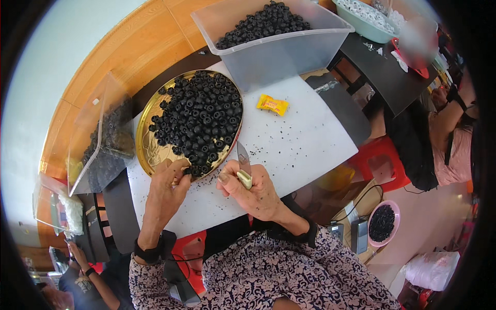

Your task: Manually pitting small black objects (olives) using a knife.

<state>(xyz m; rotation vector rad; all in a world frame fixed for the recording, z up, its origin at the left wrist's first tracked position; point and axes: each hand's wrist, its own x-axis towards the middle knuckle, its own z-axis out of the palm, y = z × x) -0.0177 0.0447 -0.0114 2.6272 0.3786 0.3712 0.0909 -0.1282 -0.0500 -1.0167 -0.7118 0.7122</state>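
Note:
A round gold tray (146, 150) carries a heap of small black round pieces with holes (199, 111). At its near edge my left hand (168, 188) has thumb and fingers closed around one such piece at the border of the heap, partly hidden by the fingertips. My right hand (253, 194), just right of the tray's near rim, grips a small knife by its pale handle (245, 179). The knife's blade (243, 156) points away from me, beside the rim. Black crumbs lie scattered over the white board (305, 134) under the tray.
Beyond the tray stands a large translucent bin (289, 57) of black pieces; another clear bin (85, 150) sits left. A yellow wrapped packet (273, 105) lies on the board. Right are a red stool (382, 160) and a pink basin (394, 212). Other people sit at both sides.

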